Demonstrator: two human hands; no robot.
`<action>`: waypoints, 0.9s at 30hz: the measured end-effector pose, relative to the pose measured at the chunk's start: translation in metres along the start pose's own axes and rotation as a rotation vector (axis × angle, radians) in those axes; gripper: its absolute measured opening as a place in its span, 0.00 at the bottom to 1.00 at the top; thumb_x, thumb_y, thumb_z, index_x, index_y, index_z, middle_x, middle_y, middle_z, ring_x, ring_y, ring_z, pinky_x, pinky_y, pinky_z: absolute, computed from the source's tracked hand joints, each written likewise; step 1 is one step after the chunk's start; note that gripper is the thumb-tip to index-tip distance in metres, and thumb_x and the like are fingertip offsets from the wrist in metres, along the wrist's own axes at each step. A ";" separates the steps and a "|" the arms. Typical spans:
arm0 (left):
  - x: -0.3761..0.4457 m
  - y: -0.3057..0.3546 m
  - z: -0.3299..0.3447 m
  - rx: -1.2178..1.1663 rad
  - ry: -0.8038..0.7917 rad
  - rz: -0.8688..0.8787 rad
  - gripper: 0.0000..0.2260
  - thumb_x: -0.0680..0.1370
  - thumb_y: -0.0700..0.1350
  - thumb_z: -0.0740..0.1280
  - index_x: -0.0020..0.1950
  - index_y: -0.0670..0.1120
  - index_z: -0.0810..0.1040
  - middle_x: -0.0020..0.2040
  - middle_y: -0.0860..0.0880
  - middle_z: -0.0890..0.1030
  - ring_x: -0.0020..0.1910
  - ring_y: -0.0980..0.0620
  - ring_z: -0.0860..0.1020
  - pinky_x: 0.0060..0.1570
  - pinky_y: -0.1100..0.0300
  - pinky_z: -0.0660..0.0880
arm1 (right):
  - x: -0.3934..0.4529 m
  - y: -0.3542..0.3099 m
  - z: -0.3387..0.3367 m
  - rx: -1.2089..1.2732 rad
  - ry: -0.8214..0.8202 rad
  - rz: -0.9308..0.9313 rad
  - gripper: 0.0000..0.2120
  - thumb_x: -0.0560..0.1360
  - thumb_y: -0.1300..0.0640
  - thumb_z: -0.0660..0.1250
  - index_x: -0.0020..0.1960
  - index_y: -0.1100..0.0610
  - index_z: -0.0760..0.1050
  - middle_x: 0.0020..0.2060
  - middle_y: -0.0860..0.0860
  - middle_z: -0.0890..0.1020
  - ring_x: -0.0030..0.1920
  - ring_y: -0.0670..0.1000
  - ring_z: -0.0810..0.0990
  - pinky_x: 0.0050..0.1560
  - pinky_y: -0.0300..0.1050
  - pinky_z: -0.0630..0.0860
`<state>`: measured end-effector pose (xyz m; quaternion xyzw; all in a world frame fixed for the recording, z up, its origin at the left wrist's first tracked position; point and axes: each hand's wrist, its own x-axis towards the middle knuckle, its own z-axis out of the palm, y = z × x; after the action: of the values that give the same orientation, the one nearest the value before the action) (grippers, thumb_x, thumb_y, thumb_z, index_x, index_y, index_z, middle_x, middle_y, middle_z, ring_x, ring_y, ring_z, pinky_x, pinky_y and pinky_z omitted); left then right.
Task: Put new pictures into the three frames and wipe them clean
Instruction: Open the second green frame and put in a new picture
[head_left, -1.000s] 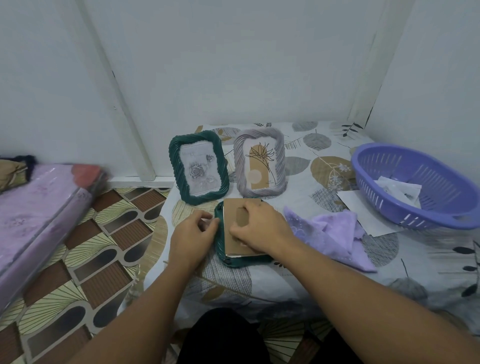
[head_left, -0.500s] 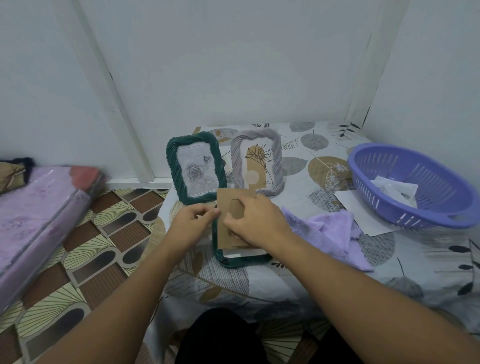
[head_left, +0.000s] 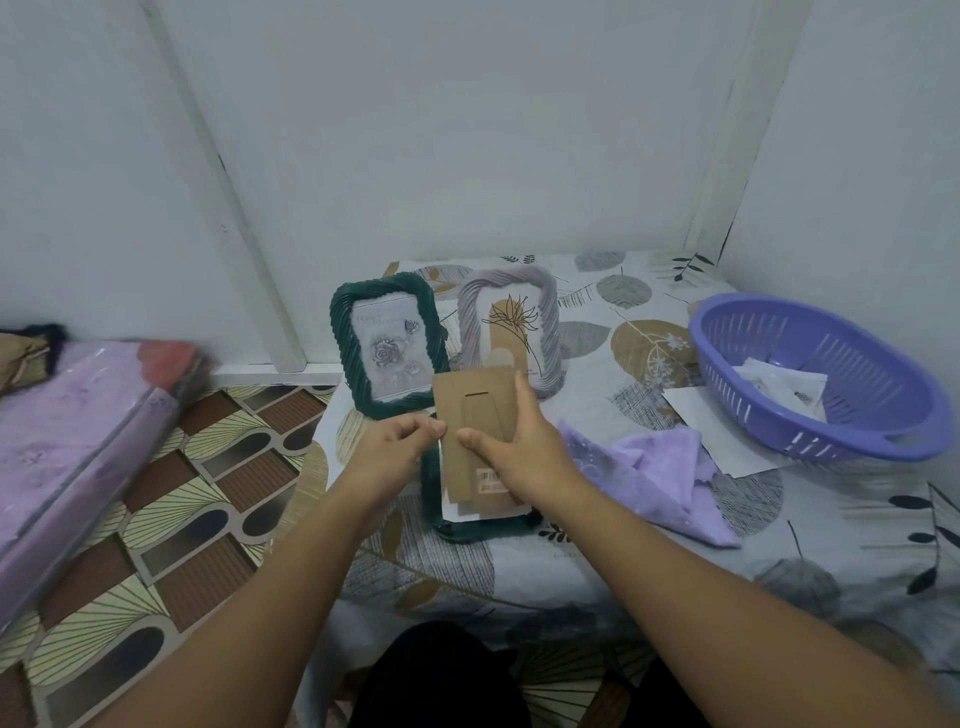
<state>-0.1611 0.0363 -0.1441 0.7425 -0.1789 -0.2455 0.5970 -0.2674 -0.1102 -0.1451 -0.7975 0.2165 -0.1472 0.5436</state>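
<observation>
Hands meet over counter (head_left: 597, 561) edge. Right hand (head_left: 524, 447) clamped on brown backing board (head_left: 475, 415), lifted above green frame (head_left: 434, 499) lying face down. Left hand (head_left: 397, 447) pinches board's left edge. Second green frame (head_left: 387, 345) and grey frame (head_left: 511, 325) stand upright behind. Purple cloth (head_left: 654, 473) just right; purple basket (head_left: 815, 374) beyond.

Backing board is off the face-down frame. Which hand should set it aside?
Right, probably. The right hand already grips the brown backing board, lifted above the face-down green frame. The left hand only pinches at its left edge, free to pull the sheet out of the frame.
</observation>
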 end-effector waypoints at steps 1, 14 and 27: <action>0.000 -0.002 0.001 0.023 0.002 0.016 0.11 0.83 0.48 0.67 0.49 0.42 0.83 0.47 0.48 0.87 0.48 0.49 0.83 0.45 0.59 0.76 | 0.002 0.003 0.001 0.012 0.016 0.001 0.50 0.74 0.45 0.76 0.82 0.42 0.45 0.60 0.43 0.80 0.60 0.47 0.80 0.62 0.45 0.76; 0.013 -0.045 -0.006 0.542 0.356 0.114 0.11 0.80 0.56 0.68 0.57 0.54 0.84 0.43 0.57 0.83 0.43 0.58 0.80 0.43 0.58 0.75 | 0.016 0.026 -0.068 -0.208 0.147 0.185 0.51 0.73 0.44 0.76 0.83 0.51 0.47 0.64 0.51 0.81 0.65 0.56 0.78 0.66 0.53 0.75; 0.009 -0.051 -0.003 0.588 0.414 0.179 0.09 0.78 0.56 0.70 0.52 0.54 0.87 0.42 0.59 0.83 0.44 0.59 0.79 0.47 0.55 0.78 | 0.011 0.046 -0.076 -0.512 0.117 0.282 0.48 0.77 0.43 0.72 0.82 0.59 0.46 0.70 0.62 0.72 0.67 0.61 0.74 0.62 0.51 0.73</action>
<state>-0.1532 0.0446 -0.1949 0.8976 -0.1816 0.0250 0.4009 -0.3023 -0.1911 -0.1605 -0.8609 0.3863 -0.0563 0.3263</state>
